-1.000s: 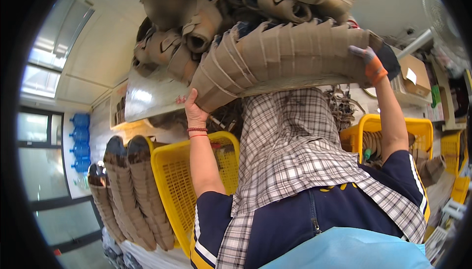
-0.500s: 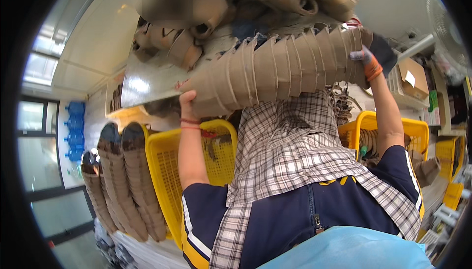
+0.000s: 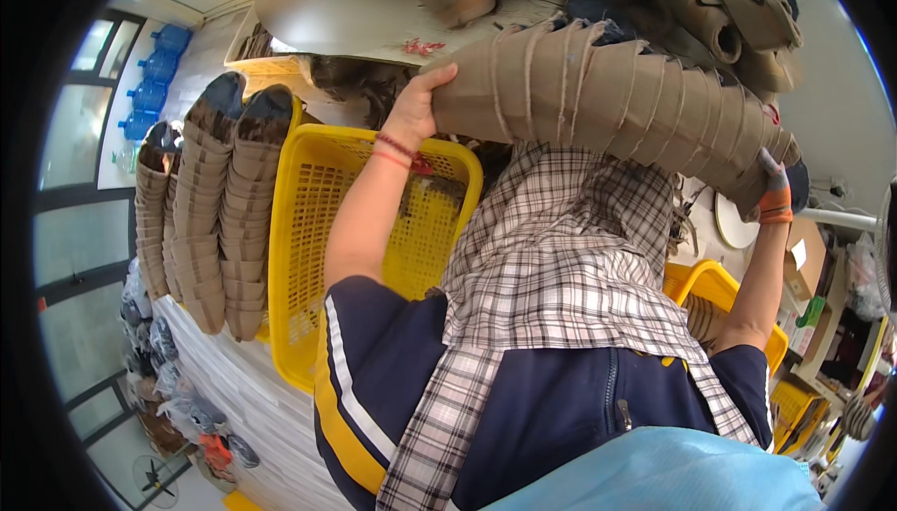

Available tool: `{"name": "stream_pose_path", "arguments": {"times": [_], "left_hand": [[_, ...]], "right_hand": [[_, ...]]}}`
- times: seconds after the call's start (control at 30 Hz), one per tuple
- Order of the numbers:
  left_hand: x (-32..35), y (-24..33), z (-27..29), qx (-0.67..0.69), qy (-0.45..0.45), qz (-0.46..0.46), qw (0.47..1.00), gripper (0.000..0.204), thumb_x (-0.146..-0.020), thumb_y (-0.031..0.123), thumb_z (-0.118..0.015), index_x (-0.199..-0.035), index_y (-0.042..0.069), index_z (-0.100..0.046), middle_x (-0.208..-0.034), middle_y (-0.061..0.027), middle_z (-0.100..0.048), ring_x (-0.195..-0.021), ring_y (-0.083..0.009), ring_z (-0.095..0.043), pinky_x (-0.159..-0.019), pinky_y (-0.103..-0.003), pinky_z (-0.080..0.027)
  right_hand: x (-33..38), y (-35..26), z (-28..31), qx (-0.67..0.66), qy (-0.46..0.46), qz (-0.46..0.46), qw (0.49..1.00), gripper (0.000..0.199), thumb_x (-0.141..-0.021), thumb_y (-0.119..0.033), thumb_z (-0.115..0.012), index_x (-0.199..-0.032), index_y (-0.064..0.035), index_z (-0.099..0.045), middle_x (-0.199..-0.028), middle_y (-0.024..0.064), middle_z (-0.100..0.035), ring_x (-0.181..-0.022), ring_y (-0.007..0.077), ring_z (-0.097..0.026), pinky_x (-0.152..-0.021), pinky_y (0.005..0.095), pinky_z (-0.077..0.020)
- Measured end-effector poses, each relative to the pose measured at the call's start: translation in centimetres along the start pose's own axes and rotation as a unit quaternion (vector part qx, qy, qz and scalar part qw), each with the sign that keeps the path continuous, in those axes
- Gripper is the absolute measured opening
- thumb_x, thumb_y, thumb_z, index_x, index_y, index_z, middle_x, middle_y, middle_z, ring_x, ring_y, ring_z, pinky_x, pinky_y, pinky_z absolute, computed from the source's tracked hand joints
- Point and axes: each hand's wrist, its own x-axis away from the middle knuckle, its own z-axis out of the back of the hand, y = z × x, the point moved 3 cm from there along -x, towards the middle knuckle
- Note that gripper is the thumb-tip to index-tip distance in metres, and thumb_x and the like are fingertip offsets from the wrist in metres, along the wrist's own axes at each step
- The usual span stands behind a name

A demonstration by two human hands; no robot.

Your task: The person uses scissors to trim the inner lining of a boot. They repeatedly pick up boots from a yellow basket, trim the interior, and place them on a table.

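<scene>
A long stack of nested brown shoe uppers (image 3: pixel 598 100) hangs in front of me between both hands, bowed, its right end lower in the picture. My left hand (image 3: pixel 414 107), with red strings round the wrist, is closed on the stack's left end, thumb on top. At the right end, my right hand (image 3: pixel 775 195), in an orange and grey glove, grips the stack near a dark-lined opening. Its fingers are partly hidden. Behind the stack, loose brown uppers (image 3: pixel 724 16) are heaped on the white table (image 3: pixel 355 7).
A yellow plastic basket (image 3: pixel 304 259) stands below my left arm. Left of it, several tall stacks of nested uppers (image 3: pixel 201 203) lean upright. Another yellow basket (image 3: pixel 719 277) is by my right arm, next to a cardboard box (image 3: pixel 805 254). Blue water bottles (image 3: pixel 149 95) line the far left.
My view has swung left, bringing the left basket and leaning stacks further in. Both hands still hold the stack; its left end now sits higher in the picture, its right end lower.
</scene>
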Motion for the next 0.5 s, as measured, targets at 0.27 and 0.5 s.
{"name": "stream_pose_path", "arguments": {"times": [0.27,0.5], "left_hand": [[2.3,1.0,-0.6,-0.028,-0.004,-0.050,0.998,0.037,-0.079,0.020,-0.063,-0.109,-0.001,-0.059,-0.101,-0.0106,-0.064,-0.090,-0.0209,-0.062,-0.081,-0.032,-0.051],[23.3,-0.5,5.0,0.050,0.196,-0.251,0.947,0.060,-0.074,0.030,-0.061,-0.124,-0.001,-0.047,-0.122,-0.0146,-0.053,-0.111,-0.0268,-0.052,-0.096,-0.039,-0.041]], "right_hand": [[-3.9,-5.0,-1.3,0.082,-0.072,0.029,0.994,0.037,-0.083,-0.015,-0.058,-0.115,0.0019,-0.054,-0.104,0.0086,-0.063,-0.094,0.0198,-0.062,-0.085,0.0306,-0.0485],[-0.7,-11.4,-24.2,0.108,-0.218,0.062,0.968,0.035,-0.083,-0.014,-0.058,-0.115,0.0003,-0.053,-0.101,0.0064,-0.064,-0.089,0.0155,-0.062,-0.081,0.0269,-0.0490]]}}
